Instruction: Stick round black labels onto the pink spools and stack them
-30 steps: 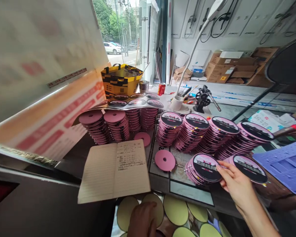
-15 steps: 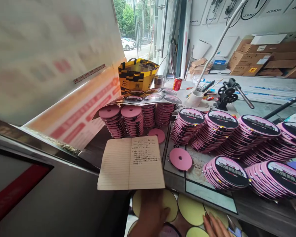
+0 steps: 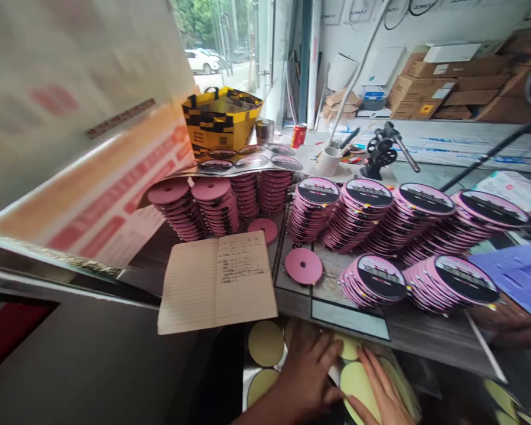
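My left hand lies flat with fingers spread on a sheet of round pale-yellow stickers below the table edge. My right hand rests beside it on a yellow disc, fingers stretched out; I cannot tell whether it grips the disc. Just above, on the table, lean stacks of pink discs with black printed faces. A single plain pink disc lies flat near them.
An open notebook overhangs the table's front edge. Further stacks of plain pink discs stand behind it under a printed sheet. A yellow-black bag, a red can, a cup of pens and a blue perforated panel are around.
My right hand left the printed disc stack and came down onto the yellow sticker sheet beside my left hand. The camera shifted.
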Available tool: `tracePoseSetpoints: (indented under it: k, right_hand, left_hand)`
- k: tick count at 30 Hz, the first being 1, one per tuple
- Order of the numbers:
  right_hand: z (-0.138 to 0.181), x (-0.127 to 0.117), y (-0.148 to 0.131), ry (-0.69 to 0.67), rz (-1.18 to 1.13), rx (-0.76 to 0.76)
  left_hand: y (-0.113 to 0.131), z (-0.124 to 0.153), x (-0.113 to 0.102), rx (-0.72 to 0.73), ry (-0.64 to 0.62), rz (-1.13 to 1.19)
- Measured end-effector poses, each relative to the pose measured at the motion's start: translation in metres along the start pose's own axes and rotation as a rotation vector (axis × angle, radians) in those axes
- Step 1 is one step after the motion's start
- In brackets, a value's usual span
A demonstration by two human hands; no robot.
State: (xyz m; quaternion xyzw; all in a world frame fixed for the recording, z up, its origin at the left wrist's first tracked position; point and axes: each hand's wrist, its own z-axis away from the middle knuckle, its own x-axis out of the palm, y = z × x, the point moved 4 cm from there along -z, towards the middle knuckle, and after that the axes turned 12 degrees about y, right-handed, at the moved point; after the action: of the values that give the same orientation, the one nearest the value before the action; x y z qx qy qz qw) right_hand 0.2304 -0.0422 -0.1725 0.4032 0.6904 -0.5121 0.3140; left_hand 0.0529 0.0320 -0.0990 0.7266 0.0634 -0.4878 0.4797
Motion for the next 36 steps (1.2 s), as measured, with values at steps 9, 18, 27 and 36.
tracePoseSetpoints:
  k: [9,18,27,36]
  right_hand:
    - [-0.013,-0.026,-0.013,0.006,-0.035,0.013]
    - [-0.013,-0.025,-0.012,0.042,-0.071,0.019]
    - [-0.028,-0.037,-0.032,0.278,-0.131,0.125]
    - [-0.018,-0.039,-0.029,0.348,-0.097,-0.025]
  left_hand:
    - [0.003,-0.013,0.002,0.019,-0.009,0.034]
    - [0.016,-0.023,0.0,0.06,0.02,0.025]
    - [0.005,-0.019,0.023,0.052,0.182,0.009]
    - [0.013,-0.011,0.037,0.086,0.417,-0.073]
